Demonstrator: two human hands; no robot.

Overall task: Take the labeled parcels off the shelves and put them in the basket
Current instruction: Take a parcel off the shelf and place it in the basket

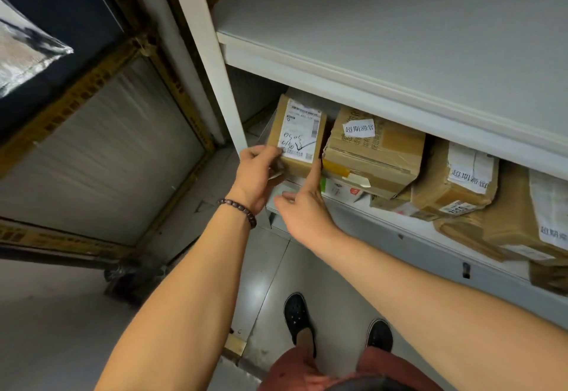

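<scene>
A small brown cardboard parcel (295, 135) with a white shipping label and handwritten numbers stands at the left end of the lower shelf (384, 221). My left hand (258, 172), with a bead bracelet on its wrist, grips the parcel's lower left corner. My right hand (302, 206) reaches along the parcel's right side, its index finger straight against the box edge and the thumb spread below. No basket is in view.
More labeled cardboard parcels (375, 150) (458, 181) fill the same shelf to the right. A bare white upper shelf (399, 37) hangs over them. A white shelf post (212, 61) stands left of the parcel. A flat cart (101, 150) leans at left. My feet stand on tiled floor.
</scene>
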